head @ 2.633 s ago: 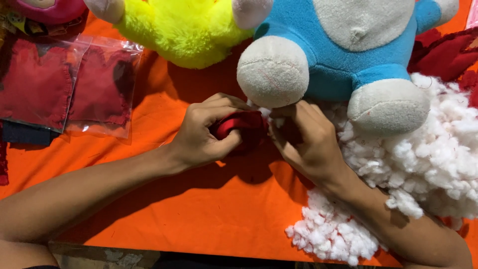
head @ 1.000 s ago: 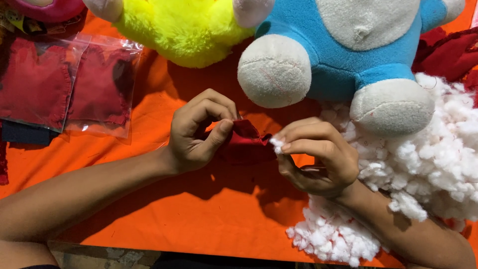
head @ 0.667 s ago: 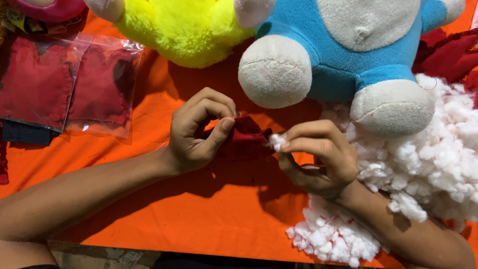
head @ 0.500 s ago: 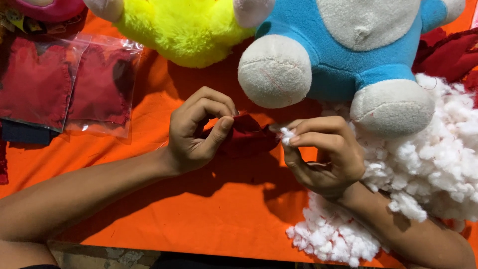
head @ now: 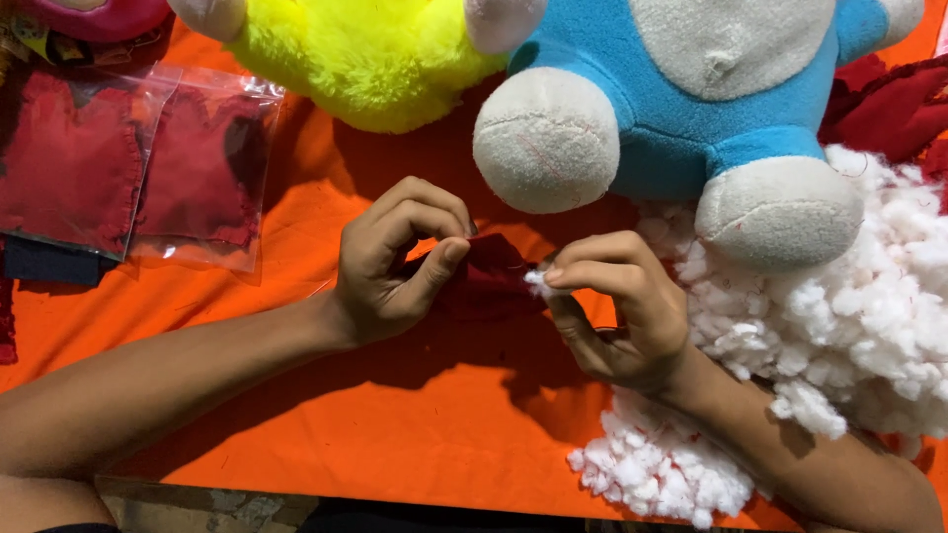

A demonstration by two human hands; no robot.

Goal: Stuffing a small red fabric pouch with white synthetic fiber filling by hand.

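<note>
Right in the middle of the table, on the orange cloth [head: 296, 434], sits a small dark red fabric piece [head: 491, 278], and that's what both hands are busy with. Left hand [head: 395, 265] has it pinched between thumb and curled fingers, pretty snug grip on its left edge. Right hand [head: 617, 311] is closed narrow too, fingertips pressed together on a little tuft of white stuffing [head: 538, 284], which is touching the right edge of the red piece. So the red piece is basically sandwiched between the two hands, lying low on the cloth. Just right of the right hand there's a big heap of white fluffy filling [head: 869, 316], and a smaller clump [head: 662, 469] down by that wrist near the table edge. Directly above the hands is a blue plush toy [head: 691, 89] with cream feet; one foot hangs just above the red piece and the other rests against the filling. Next to it on the left is a bright yellow plush [head: 365, 59]. Far left, well apart from the hands, are clear plastic bags with red fabric [head: 128, 168] inside, lying flat.
</note>
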